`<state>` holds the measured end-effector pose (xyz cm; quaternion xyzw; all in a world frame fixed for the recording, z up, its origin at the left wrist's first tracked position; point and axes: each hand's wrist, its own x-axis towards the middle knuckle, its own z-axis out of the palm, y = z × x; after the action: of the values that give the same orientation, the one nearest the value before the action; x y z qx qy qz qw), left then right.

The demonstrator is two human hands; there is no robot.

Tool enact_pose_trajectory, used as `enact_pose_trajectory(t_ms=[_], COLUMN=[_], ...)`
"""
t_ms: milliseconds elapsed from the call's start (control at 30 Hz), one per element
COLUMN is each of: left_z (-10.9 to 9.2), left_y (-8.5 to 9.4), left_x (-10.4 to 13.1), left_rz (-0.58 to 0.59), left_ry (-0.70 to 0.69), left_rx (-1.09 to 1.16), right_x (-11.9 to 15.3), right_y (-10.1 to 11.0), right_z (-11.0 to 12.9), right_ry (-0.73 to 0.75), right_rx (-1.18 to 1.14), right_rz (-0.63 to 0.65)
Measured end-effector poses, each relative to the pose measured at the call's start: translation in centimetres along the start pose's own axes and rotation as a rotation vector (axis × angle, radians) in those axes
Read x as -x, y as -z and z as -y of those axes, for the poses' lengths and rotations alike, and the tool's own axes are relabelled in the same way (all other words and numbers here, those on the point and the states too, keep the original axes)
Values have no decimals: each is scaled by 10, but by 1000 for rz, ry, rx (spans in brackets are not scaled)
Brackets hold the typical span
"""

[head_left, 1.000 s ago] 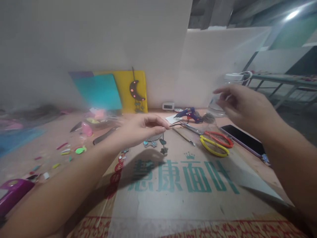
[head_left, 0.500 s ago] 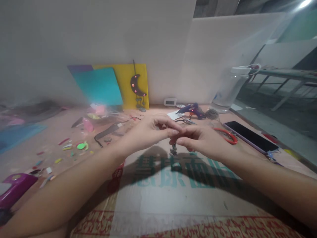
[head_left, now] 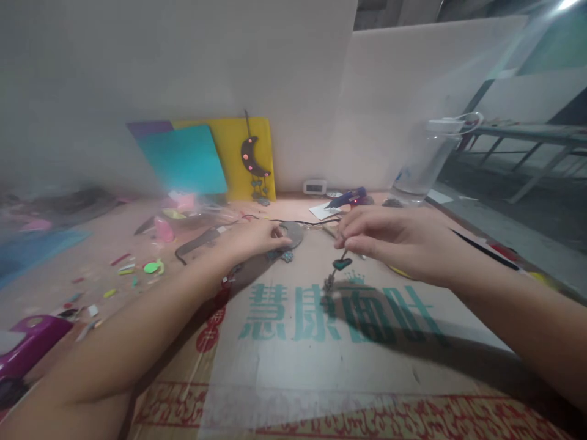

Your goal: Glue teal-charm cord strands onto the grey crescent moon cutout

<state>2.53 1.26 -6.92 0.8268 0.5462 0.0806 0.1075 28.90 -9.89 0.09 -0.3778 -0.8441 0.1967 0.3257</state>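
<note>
The right hand (head_left: 394, 241) pinches a charm (head_left: 342, 263), dangling it right of the disc (head_left: 294, 234); the left hand (head_left: 257, 237) curls at the disc's left edge, grip unclear. Behind the disc run a black wire (head_left: 314, 223) and, farther right, a glue gun (head_left: 347, 197). The charm shows a dark teal heart above a greyish end.

Single head-worn view, facing forward and down across the table (head_left: 117, 235).
It looks from above and behind the forearms (head_left: 137, 336), which enter from both lower sides; the left hand (head_left: 254, 238) and right hand (head_left: 394, 241) appear near, around mid-height. The wall (head_left: 302, 91) spans most of the top; a bench (head_left: 541, 135) stands well beyond, right.
</note>
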Motion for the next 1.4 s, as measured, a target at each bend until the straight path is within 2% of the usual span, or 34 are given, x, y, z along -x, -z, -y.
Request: enact_pose_trajectory(t_ms=[133, 267, 433, 567, 667, 800, 900, 967, 1067, 1200, 1300, 1400], left_z=[5, 11, 17, 13, 9, 5, 3, 3, 5, 16, 18, 10], left_y=[-9, -9, 3, 18, 20, 12, 11, 15, 26, 36, 37, 32], left_x=[-4, -9, -8, 0, 3, 2, 1, 4, 9, 10, 9, 7], left_rz=[21, 55, 135, 157, 175, 159, 156, 162, 122, 60, -7, -88], left_ry=[10, 24, 35, 56, 70, 12, 18, 36, 72, 49, 62, 34], left_rx=[30, 35, 33, 12, -68, -171, -168, -160, -211, -280, -257, -223], right_x=[0, -1, 0, -3, -9, -18, -22, -23, -24, -24, -24, -24], right_y=[5, 15, 32, 32, 19, 2, -2, 1, 6, 10, 10, 7], right_z=[-4, -8, -5, -9, -27, -64, -81, -83, -77, -75, -81, -83], right_ry=[10, 26, -32, -77, -159, -271, -302, -303, -322, -331, -311, -285], right_rx=[47, 55, 167, 282, 377, 430, 491, 534, 565, 571, 592, 627], right_rz=[23, 85, 172, 194, 186, 177, 168, 143, 133, 129, 125, 132])
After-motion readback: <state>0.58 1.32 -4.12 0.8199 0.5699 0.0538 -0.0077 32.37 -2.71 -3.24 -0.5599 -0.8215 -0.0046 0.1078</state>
